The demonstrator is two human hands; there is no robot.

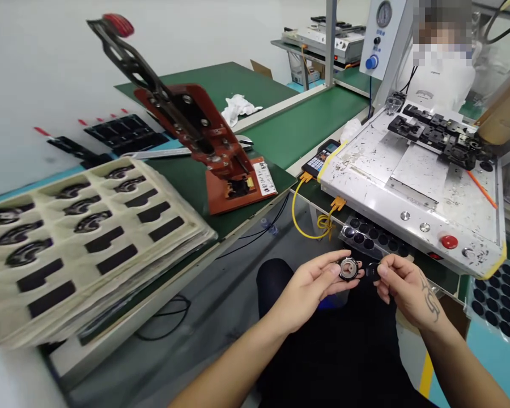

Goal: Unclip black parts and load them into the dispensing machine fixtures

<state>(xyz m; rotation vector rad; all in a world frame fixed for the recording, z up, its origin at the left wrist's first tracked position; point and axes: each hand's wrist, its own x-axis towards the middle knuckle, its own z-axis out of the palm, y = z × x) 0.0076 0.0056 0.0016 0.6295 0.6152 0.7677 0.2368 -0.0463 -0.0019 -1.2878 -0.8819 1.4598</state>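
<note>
My left hand (318,283) is closed on a round watch case (348,268), a dark ring with a pale inner rim and an open centre through which the fingers show. Just to its right, my right hand (402,283) pinches a small black disc (372,271) between thumb and fingertips. Case and disc are close together above my lap, with a narrow gap between them. The far fingers of my right hand are partly hidden.
At left, stacked cream trays (153,175) hold black parts beside a red-brown toggle press (212,141). A white machine (365,153) with a red button (449,242) stands at right. Sheets of black discs (499,300) lie near it. Another person (444,79) sits behind the machine.
</note>
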